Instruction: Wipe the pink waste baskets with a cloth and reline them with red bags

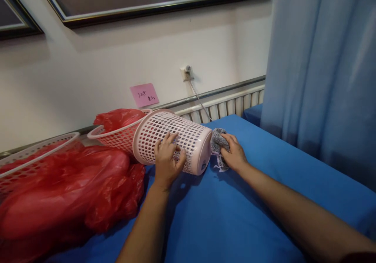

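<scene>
A pale pink perforated plastic wastebasket (188, 131) lies on its side on the blue-covered surface, its solid base turned to the right. My left hand (169, 159) is against the near side of it, fingers spread and bent over the holes. At the base end, my right hand (233, 151) grips a crumpled grey cloth (219, 139) with loose white threads hanging down. The cloth is beside the base; whether it touches the base I cannot tell. The inside of the wastebasket is mostly hidden.
Red plastic bags (70, 188) lie at the left, by a second pink basket (117, 135) lined with red plastic and a third basket (38, 155). Behind are a radiator (229, 106), a plugged-in cord (199, 100) and a pink note (143, 94). A blue curtain (317, 67) hangs right.
</scene>
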Demonstrator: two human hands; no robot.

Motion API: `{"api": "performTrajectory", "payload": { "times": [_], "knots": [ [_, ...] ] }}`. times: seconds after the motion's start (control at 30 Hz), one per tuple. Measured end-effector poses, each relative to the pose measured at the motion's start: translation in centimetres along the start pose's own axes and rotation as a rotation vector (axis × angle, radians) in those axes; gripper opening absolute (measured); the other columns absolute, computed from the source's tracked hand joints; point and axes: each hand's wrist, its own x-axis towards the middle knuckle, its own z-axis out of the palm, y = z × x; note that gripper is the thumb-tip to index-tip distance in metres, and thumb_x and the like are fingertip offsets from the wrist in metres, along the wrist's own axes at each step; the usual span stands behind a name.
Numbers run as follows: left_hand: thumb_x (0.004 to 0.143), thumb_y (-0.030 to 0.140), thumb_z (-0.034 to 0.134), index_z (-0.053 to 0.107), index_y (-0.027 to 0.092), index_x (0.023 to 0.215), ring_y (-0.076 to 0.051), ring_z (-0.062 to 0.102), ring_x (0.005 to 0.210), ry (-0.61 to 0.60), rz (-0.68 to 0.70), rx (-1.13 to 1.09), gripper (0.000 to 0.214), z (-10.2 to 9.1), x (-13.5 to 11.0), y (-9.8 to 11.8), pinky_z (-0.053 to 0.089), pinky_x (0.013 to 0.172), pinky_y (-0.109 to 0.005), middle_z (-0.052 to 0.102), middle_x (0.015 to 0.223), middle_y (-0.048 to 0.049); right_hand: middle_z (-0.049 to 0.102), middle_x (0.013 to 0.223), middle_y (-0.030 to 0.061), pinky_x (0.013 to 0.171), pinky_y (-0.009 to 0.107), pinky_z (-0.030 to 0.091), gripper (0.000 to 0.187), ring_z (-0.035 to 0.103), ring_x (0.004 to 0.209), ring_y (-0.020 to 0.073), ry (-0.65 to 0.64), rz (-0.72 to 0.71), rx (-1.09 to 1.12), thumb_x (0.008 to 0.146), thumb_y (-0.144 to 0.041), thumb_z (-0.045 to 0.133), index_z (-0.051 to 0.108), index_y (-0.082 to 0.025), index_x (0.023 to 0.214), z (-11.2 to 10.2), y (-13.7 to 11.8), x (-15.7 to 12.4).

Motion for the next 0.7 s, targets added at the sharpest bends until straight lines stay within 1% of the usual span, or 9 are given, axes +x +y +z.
{"api": "performTrajectory", "payload": {
  "times": [0.03,0.1,0.17,0.2,0.33,0.43,0.5,0.6,0.7],
  "knots": [
    [0.091,0.027,0.054,0.060,0.022,0.092,-0.032,0.051,0.140,-0.037,0.006,-0.011,0.008,-0.1,0.6,-0.1,0.026,0.120,-0.057,0.066,0.138,-0.0115,0.059,0.134,0.0083,0.115,0.044,0.045,0.055,0.058,0.128,0.0248,-0.008,-0.002,0.018,0.078,-0.018,0.053,0.061,-0.023,0.132,0.1,0.0,-0.3],
    [0.092,0.031,0.055,0.062,0.021,0.114,-0.030,0.060,0.129,-0.101,0.010,-0.012,0.025,-0.2,1.9,-0.3,0.028,0.120,-0.055,0.070,0.130,-0.0106,0.060,0.134,0.0081,0.115,0.044,0.045,0.055,0.058,0.126,0.0249,-0.016,0.010,0.031,0.077,-0.018,0.052,0.062,-0.023,0.131,0.4,0.2,-0.8],
    [0.093,0.037,0.057,0.058,0.019,0.133,-0.030,0.063,0.122,-0.157,0.028,0.033,0.045,-0.2,3.2,-0.6,0.035,0.114,-0.052,0.069,0.129,-0.0118,0.059,0.134,0.0085,0.115,0.046,0.045,0.056,0.058,0.127,0.0255,0.004,0.037,0.036,0.078,-0.019,0.052,0.062,-0.023,0.133,0.5,0.4,-0.8],
    [0.093,0.041,0.057,0.057,0.020,0.138,-0.030,0.062,0.121,-0.187,0.054,0.064,0.049,0.0,3.8,-0.8,0.039,0.111,-0.050,0.067,0.132,-0.0126,0.058,0.135,0.0086,0.116,0.046,0.044,0.057,0.058,0.127,0.0257,0.021,0.050,0.043,0.079,-0.020,0.053,0.061,-0.024,0.135,0.5,0.4,-0.6],
    [0.098,0.045,0.051,0.063,0.019,0.136,-0.030,0.058,0.125,-0.288,0.175,0.121,0.047,0.8,5.0,-1.3,0.041,0.108,-0.047,0.061,0.143,-0.0130,0.050,0.145,0.0092,0.118,0.045,0.042,0.063,0.053,0.135,0.0248,0.031,-0.010,0.050,0.083,-0.017,0.052,0.052,-0.026,0.146,0.3,-0.9,0.7],
    [0.101,0.044,0.047,0.064,0.018,0.136,-0.029,0.060,0.121,-0.326,0.185,0.099,0.047,1.3,5.0,-1.6,0.041,0.107,-0.048,0.064,0.142,-0.0119,0.040,0.155,0.0089,0.119,0.044,0.041,0.067,0.047,0.141,0.0255,-0.052,-0.124,-0.011,0.084,-0.012,0.052,0.049,-0.028,0.149,0.4,-2.2,1.2],
    [0.100,0.044,0.047,0.064,0.020,0.136,-0.029,0.061,0.118,-0.329,0.170,0.088,0.046,1.4,4.8,-1.7,0.042,0.105,-0.048,0.065,0.142,-0.0110,0.037,0.158,0.0093,0.118,0.045,0.042,0.067,0.045,0.143,0.0270,-0.107,-0.146,-0.068,0.084,-0.010,0.052,0.050,-0.027,0.148,0.6,-2.5,0.7],
    [0.100,0.045,0.049,0.065,0.021,0.135,-0.028,0.061,0.115,-0.320,0.151,0.083,0.046,1.4,4.5,-1.7,0.043,0.103,-0.047,0.067,0.140,-0.0097,0.042,0.156,0.0097,0.115,0.044,0.044,0.062,0.051,0.137,0.0287,-0.240,-0.025,-0.158,0.081,-0.011,0.056,0.057,-0.025,0.142,1.0,-1.6,-0.8],
    [0.100,0.044,0.050,0.066,0.021,0.135,-0.028,0.061,0.114,-0.298,0.129,0.080,0.045,1.3,4.1,-1.6,0.042,0.104,-0.046,0.067,0.140,-0.0076,0.061,0.134,0.0102,0.106,0.044,0.051,0.050,0.065,0.116,0.0283,-0.337,0.130,-0.199,0.075,-0.011,0.060,0.070,-0.023,0.123,1.2,0.0,-1.4]
  ]
}}
